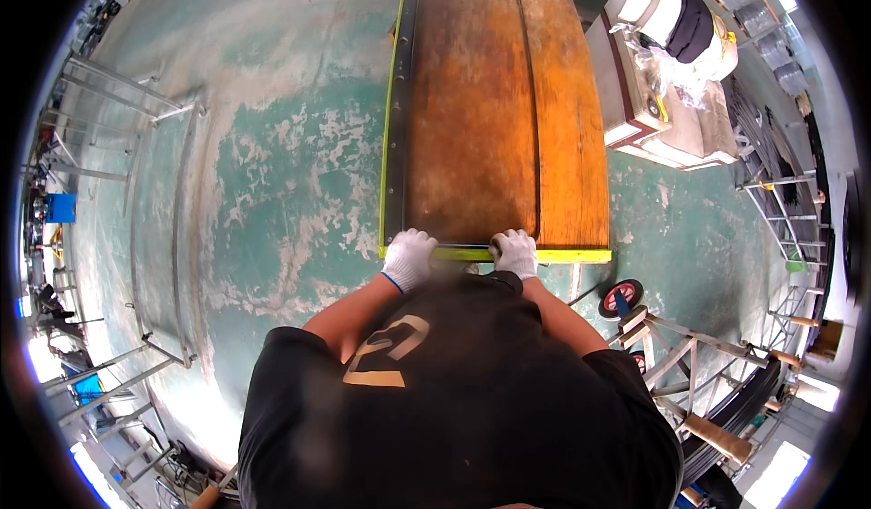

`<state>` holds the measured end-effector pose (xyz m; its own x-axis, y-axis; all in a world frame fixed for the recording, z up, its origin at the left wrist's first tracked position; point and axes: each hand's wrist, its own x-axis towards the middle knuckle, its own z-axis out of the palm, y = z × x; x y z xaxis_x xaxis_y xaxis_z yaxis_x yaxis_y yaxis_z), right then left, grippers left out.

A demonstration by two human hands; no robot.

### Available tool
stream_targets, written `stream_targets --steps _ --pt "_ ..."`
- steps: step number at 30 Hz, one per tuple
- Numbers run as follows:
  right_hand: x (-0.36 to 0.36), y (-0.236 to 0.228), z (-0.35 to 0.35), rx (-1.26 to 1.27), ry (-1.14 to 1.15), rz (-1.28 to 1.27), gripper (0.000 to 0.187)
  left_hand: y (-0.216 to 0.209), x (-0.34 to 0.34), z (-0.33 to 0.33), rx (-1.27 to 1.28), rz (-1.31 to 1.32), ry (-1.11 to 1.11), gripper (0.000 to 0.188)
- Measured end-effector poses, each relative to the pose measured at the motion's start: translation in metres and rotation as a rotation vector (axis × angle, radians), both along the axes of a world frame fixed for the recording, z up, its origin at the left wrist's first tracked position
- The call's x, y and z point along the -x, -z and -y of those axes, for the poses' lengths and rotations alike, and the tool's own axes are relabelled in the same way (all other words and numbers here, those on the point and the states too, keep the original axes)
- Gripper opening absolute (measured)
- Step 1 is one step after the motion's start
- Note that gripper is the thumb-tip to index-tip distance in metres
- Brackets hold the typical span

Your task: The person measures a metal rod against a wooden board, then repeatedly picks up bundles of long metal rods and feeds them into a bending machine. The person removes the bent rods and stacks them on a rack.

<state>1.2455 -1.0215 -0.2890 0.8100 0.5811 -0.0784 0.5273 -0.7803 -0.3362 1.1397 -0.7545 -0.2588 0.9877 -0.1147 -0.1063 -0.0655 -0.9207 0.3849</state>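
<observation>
A long brown wooden table point(472, 101) with a yellow-green edge stretches away in front of me. Thin black strip point(528, 83) runs lengthwise over the wood and meets a dark line along the near edge. At the near left corner, my left hand point(410, 253) in a white knitted glove has its fingers curled down; what lies beneath them is hidden. My right hand point(514, 251), gloved alike, is closed at the strip's near end, right of the table's middle. Both hands press against the yellow-green near edge point(467, 255), and my body stands close to it.
Beside the table at right stands a pale boxy stand point(676, 132) with white rolls point(653, 1) and clear plastic on it. A red-and-black wheel point(621, 298) and metal racks point(689, 355) are at near right. Metal frames point(186, 228) stand on the worn green floor at left.
</observation>
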Motion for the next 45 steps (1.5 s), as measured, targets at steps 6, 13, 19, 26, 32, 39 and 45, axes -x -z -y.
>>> stream_targets --steps 6,13,19,26,32,39,45 --pt "0.022 -0.009 0.002 -0.084 0.09 0.065 0.03 -0.027 -0.008 0.004 0.2 0.074 0.063 0.018" --pt "0.13 -0.02 0.029 -0.149 0.577 -0.007 0.029 -0.016 -0.002 0.011 0.298 -0.517 0.458 0.027" --pt "0.246 -0.061 0.049 -0.155 1.058 -0.082 0.018 0.059 0.012 0.019 0.316 -0.617 0.756 0.035" --pt "0.304 -0.155 0.078 -0.187 1.399 0.23 0.022 0.056 -0.005 0.024 0.4 -0.8 0.746 0.03" --pt "0.492 -0.248 0.124 0.238 1.798 0.92 0.028 0.061 0.004 0.094 0.384 -0.986 0.751 0.019" --pt "0.793 -0.357 0.141 1.241 2.65 0.634 0.045 0.006 0.076 0.154 0.551 -0.765 0.713 0.015" --pt "1.026 -0.346 0.068 0.48 3.473 -0.149 0.069 -0.014 0.143 0.172 0.489 -0.845 0.936 0.012"
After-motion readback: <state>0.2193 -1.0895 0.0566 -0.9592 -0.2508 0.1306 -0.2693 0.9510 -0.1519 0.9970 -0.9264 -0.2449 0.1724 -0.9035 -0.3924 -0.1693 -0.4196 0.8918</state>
